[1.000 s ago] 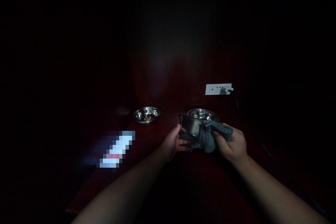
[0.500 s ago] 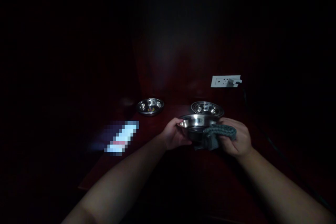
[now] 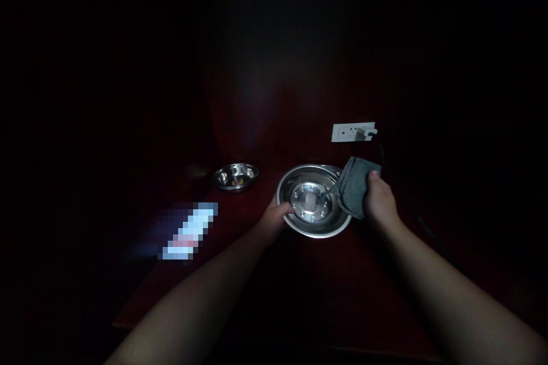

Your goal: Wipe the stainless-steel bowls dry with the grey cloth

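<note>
A shiny steel bowl (image 3: pixel 311 227) is held up over the dark red table, its inside tilted toward me. My left hand (image 3: pixel 274 219) grips its left rim, the thumb over the edge and the other fingers hidden beneath. In my right hand (image 3: pixel 381 199) is a folded grey-green cloth (image 3: pixel 355 185), which lies against the bowl's right rim. A pale square patch shows at the bottom of the bowl; I cannot tell if it is a label or a reflection.
Another steel bowl (image 3: pixel 236 177), with a coloured sticker inside, stands at the back left of the table (image 3: pixel 257 251). Nearer me glows a pixelated bright screen (image 3: pixel 190 232). A white wall socket (image 3: pixel 353 132) holds a plug with a dark cable. The surroundings are very dark.
The bowl has turned from side-on so its inside faces me. My right hand has lifted the cloth from the bowl's outside to its right rim. The bowl behind is now mostly hidden.
</note>
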The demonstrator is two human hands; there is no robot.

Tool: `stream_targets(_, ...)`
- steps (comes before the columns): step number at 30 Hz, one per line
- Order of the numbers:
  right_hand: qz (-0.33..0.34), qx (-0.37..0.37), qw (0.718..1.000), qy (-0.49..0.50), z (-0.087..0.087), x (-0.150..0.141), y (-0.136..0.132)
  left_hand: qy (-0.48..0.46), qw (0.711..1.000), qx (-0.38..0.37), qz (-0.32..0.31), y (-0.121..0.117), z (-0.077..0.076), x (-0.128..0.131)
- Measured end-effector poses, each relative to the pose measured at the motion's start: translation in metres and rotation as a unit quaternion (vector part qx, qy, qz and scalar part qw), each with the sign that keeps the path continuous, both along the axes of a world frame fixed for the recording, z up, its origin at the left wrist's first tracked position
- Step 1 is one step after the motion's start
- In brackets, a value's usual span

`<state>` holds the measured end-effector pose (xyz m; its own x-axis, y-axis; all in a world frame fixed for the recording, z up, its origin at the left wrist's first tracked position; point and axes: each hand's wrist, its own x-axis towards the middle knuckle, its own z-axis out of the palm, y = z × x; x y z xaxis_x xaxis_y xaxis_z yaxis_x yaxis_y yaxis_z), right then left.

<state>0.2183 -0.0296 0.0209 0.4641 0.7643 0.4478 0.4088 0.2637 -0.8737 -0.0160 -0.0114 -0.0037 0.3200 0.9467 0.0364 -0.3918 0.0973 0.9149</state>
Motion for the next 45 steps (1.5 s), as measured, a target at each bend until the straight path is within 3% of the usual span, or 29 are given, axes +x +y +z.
stream_targets(5, 0.06, -0.062, 0.996, -0.029, -0.004, -0.014, 0.002, -0.017, 0.999, 0.027, 0.005, 0.002, -0.001, 0.001)
stream_targets(11, -0.068, -0.143, 0.975, -0.155, 0.001, -0.011, 0.0, -0.021, 0.998, 0.06, 0.025, 0.001, 0.001, 0.004)
stream_targets(15, 0.032, -0.191, 0.971, -0.141, 0.005, -0.012, -0.005, -0.019, 0.995, 0.1, 0.021, -0.001, 0.005, 0.004)
stream_targets(17, 0.067, -0.182, 0.975, -0.112, 0.005, -0.015, -0.006, -0.022, 0.991, 0.131, 0.02, -0.002, 0.007, 0.005)
stream_targets(21, 0.067, -0.126, 0.985, -0.092, 0.002, -0.017, -0.005, -0.017, 0.988, 0.152, 0.031, -0.002, 0.007, 0.005)
stream_targets(28, 0.101, -0.098, 0.989, -0.044, -0.004, -0.016, 0.0, 0.006, 0.98, 0.192, 0.054, 0.0, 0.007, 0.005)
stream_targets(35, 0.099, -0.081, 0.991, -0.03, -0.023, -0.02, 0.013, 0.05, 0.967, 0.247, 0.019, -0.007, 0.008, 0.002)
stream_targets(39, 0.054, -0.032, 0.997, -0.039, -0.027, -0.025, 0.016, 0.062, 0.972, 0.226, 0.012, -0.007, 0.005, 0.003)
stream_targets(45, 0.025, -0.048, 0.995, -0.079, -0.017, -0.029, 0.01, 0.092, 0.986, 0.141, 0.006, -0.008, 0.002, 0.002)
